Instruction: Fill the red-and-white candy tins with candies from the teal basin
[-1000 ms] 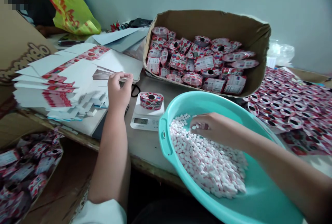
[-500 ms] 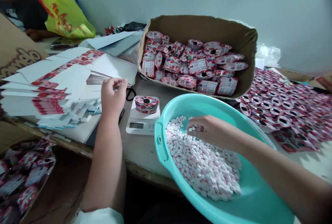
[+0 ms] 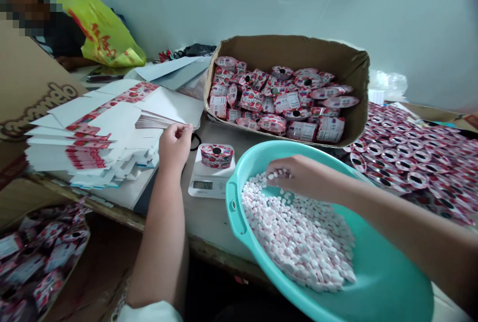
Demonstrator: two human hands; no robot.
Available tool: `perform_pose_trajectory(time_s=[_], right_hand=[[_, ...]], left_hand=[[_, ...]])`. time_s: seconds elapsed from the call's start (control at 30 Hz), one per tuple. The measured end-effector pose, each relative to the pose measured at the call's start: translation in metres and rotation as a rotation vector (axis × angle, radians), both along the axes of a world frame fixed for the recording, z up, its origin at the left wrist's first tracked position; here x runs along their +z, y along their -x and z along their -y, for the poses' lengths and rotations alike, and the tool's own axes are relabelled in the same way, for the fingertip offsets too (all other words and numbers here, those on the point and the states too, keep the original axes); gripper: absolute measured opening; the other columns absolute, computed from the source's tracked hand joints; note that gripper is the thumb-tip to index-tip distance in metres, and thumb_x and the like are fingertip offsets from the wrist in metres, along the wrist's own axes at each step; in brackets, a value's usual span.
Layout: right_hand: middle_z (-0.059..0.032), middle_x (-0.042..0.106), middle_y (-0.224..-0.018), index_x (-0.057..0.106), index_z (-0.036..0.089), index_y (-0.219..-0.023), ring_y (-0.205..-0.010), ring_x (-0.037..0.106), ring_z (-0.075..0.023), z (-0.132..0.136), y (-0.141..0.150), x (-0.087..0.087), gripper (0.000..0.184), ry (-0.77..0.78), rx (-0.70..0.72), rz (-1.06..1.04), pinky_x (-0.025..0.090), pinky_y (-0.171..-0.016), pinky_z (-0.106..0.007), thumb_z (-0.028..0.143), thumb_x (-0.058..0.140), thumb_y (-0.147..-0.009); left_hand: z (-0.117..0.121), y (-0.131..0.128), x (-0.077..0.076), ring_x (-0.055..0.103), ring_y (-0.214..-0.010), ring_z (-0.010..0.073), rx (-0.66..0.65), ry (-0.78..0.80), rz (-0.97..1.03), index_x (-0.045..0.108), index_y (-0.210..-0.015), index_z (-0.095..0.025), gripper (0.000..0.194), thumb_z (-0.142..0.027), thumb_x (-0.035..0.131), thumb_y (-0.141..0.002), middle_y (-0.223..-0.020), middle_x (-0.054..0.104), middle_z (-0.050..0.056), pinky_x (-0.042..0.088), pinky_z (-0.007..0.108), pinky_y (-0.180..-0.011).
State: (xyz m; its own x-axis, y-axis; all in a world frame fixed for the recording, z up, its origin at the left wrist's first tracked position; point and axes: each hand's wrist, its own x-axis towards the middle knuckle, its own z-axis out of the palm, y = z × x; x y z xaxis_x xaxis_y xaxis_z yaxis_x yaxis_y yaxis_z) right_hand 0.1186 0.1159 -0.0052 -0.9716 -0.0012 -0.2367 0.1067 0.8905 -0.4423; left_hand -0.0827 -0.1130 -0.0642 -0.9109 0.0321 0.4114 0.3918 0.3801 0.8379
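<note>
My right hand (image 3: 286, 172) is curled around several small white candies (image 3: 274, 173), low inside a turquoise basin (image 3: 239, 212). Below it lies a heap of the same pale, tablet-like candies (image 3: 298, 242). Left of the basin, a small red-and-white oval pack (image 3: 215, 155) with a dark hole on top stands on a white digital scale (image 3: 207, 187) with its display lit. My left hand (image 3: 175, 145) hovers just left of the scale, fingers pinched together; whatever may be between them is hidden.
A cardboard box (image 3: 291, 46) of similar packs stands behind the scale. Rows of packs (image 3: 403, 153) fill the right side. Flat printed cartons (image 3: 108, 118) are stacked at left. Another box of packs (image 3: 48, 247) sits lower left. A person (image 3: 56, 28) sits beyond the yellow bag (image 3: 100, 28).
The camera view has shifted, so the table scene appears a little lower and farther right. My right hand has risen slightly off the heap with candies still in its fingers. My left hand stays pinched.
</note>
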Motion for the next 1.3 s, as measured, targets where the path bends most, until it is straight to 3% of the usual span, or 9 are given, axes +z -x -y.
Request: perform_pose_trajectory(time_s=[0.23, 0.4, 0.73, 1.07, 1.3], right_hand=[[-0.0003, 0.067, -0.068, 0.068, 0.017, -0.091, -0.061, 0.062, -0.0128, 0.029, 0.08, 0.037, 0.018, -0.039, 0.083, -0.061, 0.041, -0.057, -0.021, 0.034, 0.061, -0.087], [0.0006, 0.066, -0.065, 0.069, 0.015, -0.095, -0.058, 0.058, -0.0104, 0.059, 0.118, 0.042, 0.019, -0.181, 0.199, -0.029, 0.038, -0.058, -0.02, 0.029, 0.06, -0.088], [0.002, 0.061, -0.054, 0.071, 0.014, -0.082, -0.051, 0.05, -0.0095, 0.074, 0.136, 0.036, 0.009, -0.304, 0.235, 0.044, 0.037, -0.059, -0.022, 0.017, 0.062, -0.082], [-0.0034, 0.073, -0.093, 0.074, 0.017, -0.094, -0.079, 0.059, -0.0153, 0.068, 0.142, 0.026, 0.019, -0.397, 0.306, -0.094, 0.035, -0.065, -0.022, 0.021, 0.07, -0.076], [-0.0022, 0.071, -0.085, 0.075, 0.016, -0.094, -0.07, 0.053, -0.0127, 0.066, 0.14, 0.023, 0.022, -0.401, 0.357, -0.153, 0.029, -0.061, -0.022, 0.017, 0.068, -0.073]], left_hand=[[-0.002, 0.01, -0.015, 0.057, -0.071, 0.0166, -0.054, 0.058, 0.004, 0.066, -0.076, -0.02, 0.023, -0.041, 0.058, -0.085, -0.073, 0.066, 0.001, 0.041, 0.028, -0.07], [-0.002, 0.016, -0.019, 0.058, -0.071, 0.0159, -0.108, 0.054, 0.021, 0.066, -0.077, -0.02, 0.022, -0.039, 0.059, -0.084, -0.073, 0.065, 0.001, 0.041, 0.026, -0.068], [-0.006, 0.015, -0.017, 0.058, -0.074, 0.0168, -0.123, 0.073, 0.045, 0.066, -0.077, -0.019, 0.02, -0.035, 0.057, -0.083, -0.075, 0.066, 0.002, 0.041, 0.028, -0.071], [-0.004, 0.016, -0.017, 0.06, -0.078, 0.0179, -0.112, 0.083, 0.051, 0.067, -0.078, -0.019, 0.019, -0.033, 0.057, -0.085, -0.079, 0.068, 0.003, 0.043, 0.028, -0.074], [-0.005, 0.018, -0.019, 0.062, -0.081, 0.0182, -0.109, 0.088, 0.043, 0.067, -0.078, -0.019, 0.019, -0.033, 0.057, -0.085, -0.081, 0.068, 0.004, 0.044, 0.028, -0.077]])
